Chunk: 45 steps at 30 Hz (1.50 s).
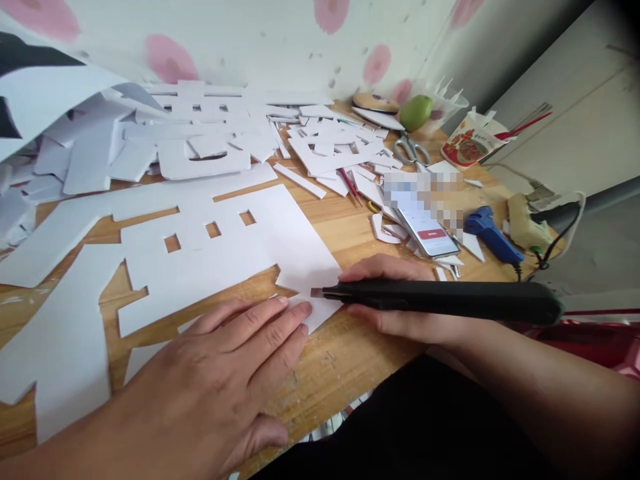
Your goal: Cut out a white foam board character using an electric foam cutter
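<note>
A large sheet of white foam board (220, 260) with angular cut-outs and small square holes lies flat on the wooden table (300, 380). My left hand (250, 353) is spread flat near its front edge, fingertips pressing on the board. Wrapped in my right hand (395, 293) is a thick black-handled cutter (445, 301), pointing left. Its short, flat blade (317, 292) is at the board, near a notch and just beyond my left fingertips. I cannot tell how deep the blade sits.
White offcuts (330, 140) are heaped at the back. To the right are a phone (425, 220), scissors (411, 150), a blue glue gun (493, 233), a power strip (527, 223) with cables, a paper cup (473, 140) and a green fruit (416, 112). A patterned wall (280, 47) stands behind.
</note>
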Each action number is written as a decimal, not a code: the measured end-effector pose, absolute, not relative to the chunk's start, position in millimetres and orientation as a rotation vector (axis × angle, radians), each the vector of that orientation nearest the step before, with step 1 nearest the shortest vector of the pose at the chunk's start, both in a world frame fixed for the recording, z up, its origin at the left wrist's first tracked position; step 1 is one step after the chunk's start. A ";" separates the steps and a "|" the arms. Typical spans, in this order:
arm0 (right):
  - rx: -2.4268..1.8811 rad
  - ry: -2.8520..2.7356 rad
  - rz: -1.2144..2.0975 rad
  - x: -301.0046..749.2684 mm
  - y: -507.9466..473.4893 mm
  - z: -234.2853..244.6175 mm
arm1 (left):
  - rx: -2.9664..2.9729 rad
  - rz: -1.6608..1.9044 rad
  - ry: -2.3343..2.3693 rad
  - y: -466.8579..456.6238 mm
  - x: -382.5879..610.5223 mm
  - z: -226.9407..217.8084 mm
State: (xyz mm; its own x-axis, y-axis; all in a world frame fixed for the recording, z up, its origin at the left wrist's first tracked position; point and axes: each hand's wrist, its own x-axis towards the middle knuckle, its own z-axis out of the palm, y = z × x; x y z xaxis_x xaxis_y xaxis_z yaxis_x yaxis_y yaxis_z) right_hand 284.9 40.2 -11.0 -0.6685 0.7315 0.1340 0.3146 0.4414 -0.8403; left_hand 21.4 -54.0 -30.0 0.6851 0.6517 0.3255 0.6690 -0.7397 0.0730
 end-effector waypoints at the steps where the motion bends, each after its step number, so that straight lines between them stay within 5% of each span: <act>1: -0.877 -2.201 1.150 284.3 40.1 -11.1 | -2.844 -0.514 -1.116 -53.8 21.1 -30.2; 45: -0.633 -2.466 0.904 293.9 42.2 -19.3 | -2.862 -0.285 -1.131 -54.6 26.9 -22.6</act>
